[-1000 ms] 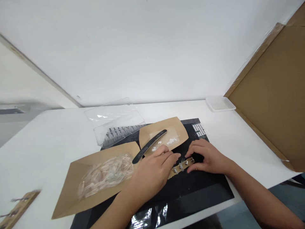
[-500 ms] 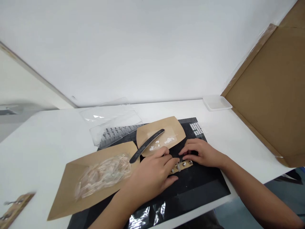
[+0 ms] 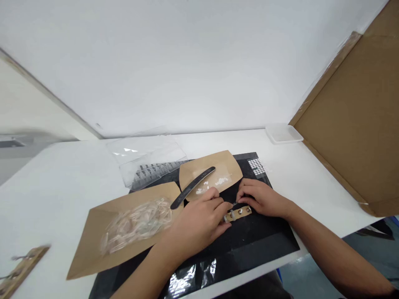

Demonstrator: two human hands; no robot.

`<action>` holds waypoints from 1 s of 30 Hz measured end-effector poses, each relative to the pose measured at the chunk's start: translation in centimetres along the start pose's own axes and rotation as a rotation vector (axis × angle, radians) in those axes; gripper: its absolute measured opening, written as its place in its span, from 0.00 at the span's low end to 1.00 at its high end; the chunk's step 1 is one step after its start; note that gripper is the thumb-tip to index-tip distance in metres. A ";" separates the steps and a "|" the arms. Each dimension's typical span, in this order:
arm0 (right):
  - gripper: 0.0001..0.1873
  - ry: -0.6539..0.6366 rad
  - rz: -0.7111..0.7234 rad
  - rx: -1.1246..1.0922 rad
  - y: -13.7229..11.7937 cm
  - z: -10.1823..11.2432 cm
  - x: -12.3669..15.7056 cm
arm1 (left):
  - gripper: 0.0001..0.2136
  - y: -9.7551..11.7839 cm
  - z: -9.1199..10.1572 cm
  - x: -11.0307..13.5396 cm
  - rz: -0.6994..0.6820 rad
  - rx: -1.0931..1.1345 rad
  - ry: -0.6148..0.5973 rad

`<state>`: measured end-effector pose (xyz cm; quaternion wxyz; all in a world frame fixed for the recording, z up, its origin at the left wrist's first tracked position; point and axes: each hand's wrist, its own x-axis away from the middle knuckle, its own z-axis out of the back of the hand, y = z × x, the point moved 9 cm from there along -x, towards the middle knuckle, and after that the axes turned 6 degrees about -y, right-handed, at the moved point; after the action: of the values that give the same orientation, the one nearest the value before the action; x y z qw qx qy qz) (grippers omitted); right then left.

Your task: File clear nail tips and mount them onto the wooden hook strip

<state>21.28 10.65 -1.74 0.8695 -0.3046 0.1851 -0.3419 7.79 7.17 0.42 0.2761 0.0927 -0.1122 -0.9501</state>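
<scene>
My left hand (image 3: 202, 220) is closed over the left end of a short wooden strip (image 3: 245, 213), thumb at its near side and fingers across it. Small round metal-looking studs sit along the strip, with little whitish pieces on some. Just beyond the strip, my right hand (image 3: 260, 197) pinches a tiny clear piece (image 3: 235, 204) between thumb and forefinger. My left forefinger reaches close to that piece; whether it touches cannot be seen. Both lie over a black mat (image 3: 255, 232).
A brown paper tray (image 3: 93, 249) holds many clear nail tips (image 3: 137, 224). A curved black nail file (image 3: 191, 189) bridges it and a smaller tray (image 3: 232, 166) with white bits. Clear plastic sheets (image 3: 149, 153), a plastic box (image 3: 283, 133), a cardboard wall (image 3: 352, 124) and another wooden strip (image 3: 26, 265) surround them.
My right hand's fingers have closed together into a pinch and lifted slightly off the strip. My left fingertips have drawn back a little, showing more of the strip.
</scene>
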 end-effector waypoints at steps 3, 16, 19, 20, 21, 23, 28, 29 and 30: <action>0.06 0.113 -0.057 -0.120 0.4 1.2 0.6 | 0.15 0.1 0.8 0.2 0.008 0.026 0.071; 0.13 0.130 -0.161 -0.967 0.2 -1.5 1.0 | 0.14 0.9 4.3 0.8 -0.045 0.293 0.571; 0.13 0.139 -0.154 -1.010 0.2 -1.6 0.9 | 0.13 1.2 4.6 0.8 -0.083 0.320 0.604; 0.13 0.144 -0.145 -1.020 0.1 -1.5 0.9 | 0.13 1.2 4.7 0.9 -0.095 0.327 0.614; 0.13 0.151 -0.136 -1.025 0.1 -1.4 0.9 | 0.13 1.3 4.8 0.9 -0.099 0.333 0.622; 0.14 0.161 -0.119 -1.025 0.0 -1.2 0.9 | 0.12 1.0 4.8 1.0 -0.065 0.351 0.625; 0.14 0.141 -0.096 -0.969 -0.5 -1.0 1.0 | 0.08 0.3 4.5 0.8 0.000 0.409 0.565; 0.14 0.139 -0.096 -0.946 -0.7 -1.0 1.1 | 0.08 0.3 4.4 0.8 -0.006 0.419 0.553; 0.14 0.140 -0.096 -0.919 -0.8 -0.8 1.2 | 0.08 0.3 4.3 0.8 -0.012 0.428 0.548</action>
<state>21.27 9.02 -1.99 0.6130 -0.6428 0.3612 -0.2840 6.28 7.20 4.58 0.2648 0.4007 -0.2300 -0.8464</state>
